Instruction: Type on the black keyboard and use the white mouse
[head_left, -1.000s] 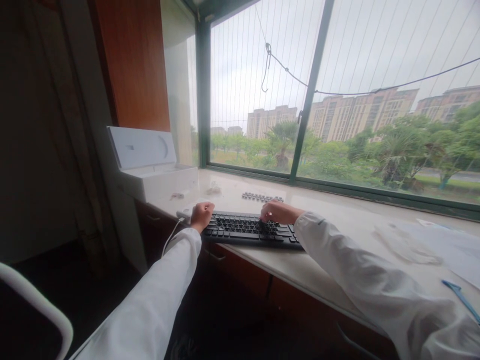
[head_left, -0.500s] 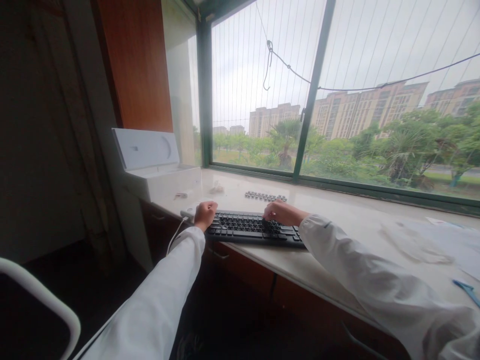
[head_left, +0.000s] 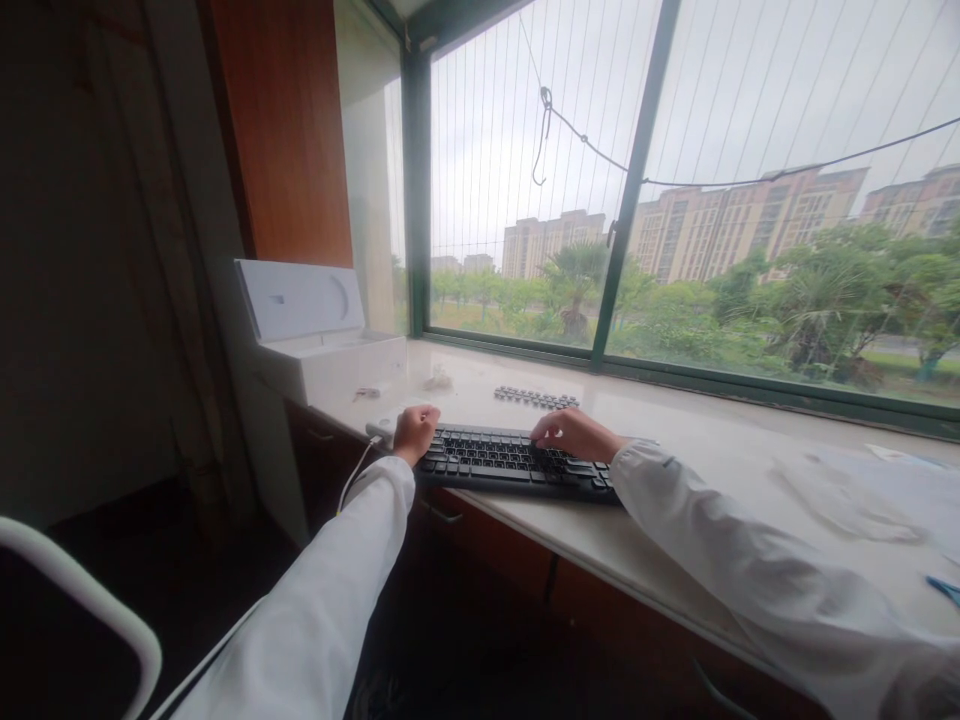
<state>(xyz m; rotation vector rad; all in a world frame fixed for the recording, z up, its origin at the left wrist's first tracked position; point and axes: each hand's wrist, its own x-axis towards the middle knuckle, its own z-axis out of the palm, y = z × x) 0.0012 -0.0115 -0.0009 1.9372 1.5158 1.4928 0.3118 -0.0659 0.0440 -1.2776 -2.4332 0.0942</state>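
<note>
A black computer keyboard (head_left: 504,461) lies along the front of the white counter. Across its middle, many positions show bare sockets without keycaps. At the keyboard's left end, my left hand (head_left: 416,433) is curled into a fist; whatever its fingers hold is hidden. Over the right part of the keys, my right hand (head_left: 577,434) has thumb and fingertips pinched together, close to the key rows. What sits in that pinch is too small to make out. Behind the keyboard, several loose keycaps (head_left: 535,398) stand in neat rows on the counter.
An open white box (head_left: 322,365) stands at the counter's left end, with small items (head_left: 367,394) in front of it. A white cable (head_left: 355,474) hangs over the front edge. Clear plastic (head_left: 847,497) and papers (head_left: 911,490) lie at right. Windows (head_left: 517,200) close off the back.
The view has shifted slightly, so everything appears a little further right and lower. My right hand has lifted slightly off the keys, its fingers still pinched. My left hand stays at the keyboard's left end.
</note>
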